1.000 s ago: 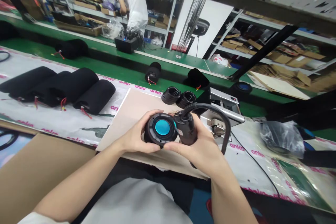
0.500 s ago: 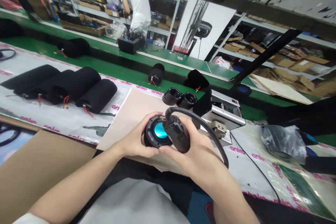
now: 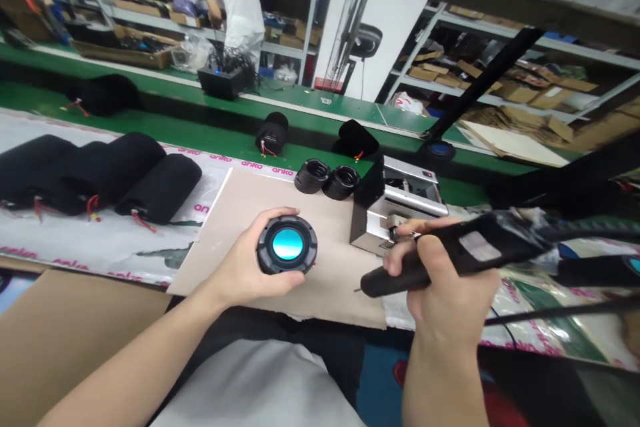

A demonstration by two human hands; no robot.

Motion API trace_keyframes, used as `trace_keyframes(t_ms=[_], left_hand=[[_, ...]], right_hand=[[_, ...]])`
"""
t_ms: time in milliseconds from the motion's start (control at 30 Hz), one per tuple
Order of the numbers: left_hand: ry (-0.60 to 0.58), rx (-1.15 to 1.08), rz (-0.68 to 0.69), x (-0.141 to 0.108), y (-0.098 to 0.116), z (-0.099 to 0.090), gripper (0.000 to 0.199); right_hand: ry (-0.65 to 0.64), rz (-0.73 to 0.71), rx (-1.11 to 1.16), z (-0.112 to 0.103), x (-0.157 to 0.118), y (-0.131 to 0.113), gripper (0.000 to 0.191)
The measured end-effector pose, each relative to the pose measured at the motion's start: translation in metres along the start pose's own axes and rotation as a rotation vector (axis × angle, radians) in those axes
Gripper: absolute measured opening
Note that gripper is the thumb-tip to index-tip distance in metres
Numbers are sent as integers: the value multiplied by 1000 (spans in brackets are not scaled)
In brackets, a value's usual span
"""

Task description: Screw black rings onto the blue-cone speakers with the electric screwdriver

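1. Speaker driver (image 3: 287, 245) rests in my left hand (image 3: 249, 257), above the beige board (image 3: 240, 213) left of centre in the frame, with its turquoise centre facing up. My left fingers curl firmly around its black rim, so the hand is closed on it.
2. The main change is that my hands have separated. A second ago both were together at the driver, with a black corded piece pressed against it. Now they are well apart, and the left hand alone carries the driver.
3. My right hand (image 3: 447, 283), at the lower right of centre, is closed around the grip of a corded black power tool (image 3: 467, 255). Its thin tip points left over the board, apart from the driver. I cannot tell exactly what kind of tool it is.
4. Just beyond the tool stands a metal fixture (image 3: 400, 210). Two black rubber rings (image 3: 326, 179) sit on the far edge of the board, and black foam rolls (image 3: 160, 187) with red wires lie on a printed white sheet (image 3: 115, 247) at the left.
5. Far up at the upper left, a co-worker (image 3: 227, 0) bends over a black box bristling with wires (image 3: 225, 80).
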State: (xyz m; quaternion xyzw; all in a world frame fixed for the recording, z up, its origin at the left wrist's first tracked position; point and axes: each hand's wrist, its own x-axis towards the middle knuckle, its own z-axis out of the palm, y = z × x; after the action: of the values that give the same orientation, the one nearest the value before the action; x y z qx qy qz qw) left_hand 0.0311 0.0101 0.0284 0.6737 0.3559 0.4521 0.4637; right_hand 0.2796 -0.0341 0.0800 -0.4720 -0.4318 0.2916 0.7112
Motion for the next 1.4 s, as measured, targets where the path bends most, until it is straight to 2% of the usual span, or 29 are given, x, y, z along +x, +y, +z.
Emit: trace_keyframes(t_ms=[67, 200, 333, 467, 567, 700, 767, 867, 1000, 1100, 1267, 1400], left_hand=[[3, 40, 18, 0, 1, -2, 82], [24, 148, 49, 0, 1, -7, 80], [19, 213, 111, -2, -5, -11, 78], [69, 218, 91, -1, -10, -10, 72], [78, 230, 98, 9, -9, 2, 72], [20, 204, 127, 26, -3, 35, 74], [-52, 169, 120, 31, 0, 52, 75], [-117, 124, 111, 35, 2, 67, 76], [-116, 106, 116, 36, 1, 68, 77], [-107, 107, 126, 37, 0, 67, 76], [-105, 99, 128, 36, -2, 67, 77], [-111, 88, 128, 36, -2, 67, 77]], right_hand=[[53, -62, 9, -11, -8, 11, 26], [61, -16, -30, -27, -23, 29, 29], [-36, 65, 8, -36, -21, 43, 42], [-109, 110, 84, -42, -3, 45, 34], [-15, -1, 136, -44, 14, 25, 32], [174, -239, 123, -41, 43, -9, 31], [185, -278, 83, -37, 57, -15, 31], [131, -279, 92, -33, 74, -9, 38], [71, -315, 118, -30, 87, 8, 47], [58, -281, 92, -27, 92, 16, 51], [77, -242, 110, -24, 95, 25, 49], [20, -179, 173, -29, 88, 25, 47]])
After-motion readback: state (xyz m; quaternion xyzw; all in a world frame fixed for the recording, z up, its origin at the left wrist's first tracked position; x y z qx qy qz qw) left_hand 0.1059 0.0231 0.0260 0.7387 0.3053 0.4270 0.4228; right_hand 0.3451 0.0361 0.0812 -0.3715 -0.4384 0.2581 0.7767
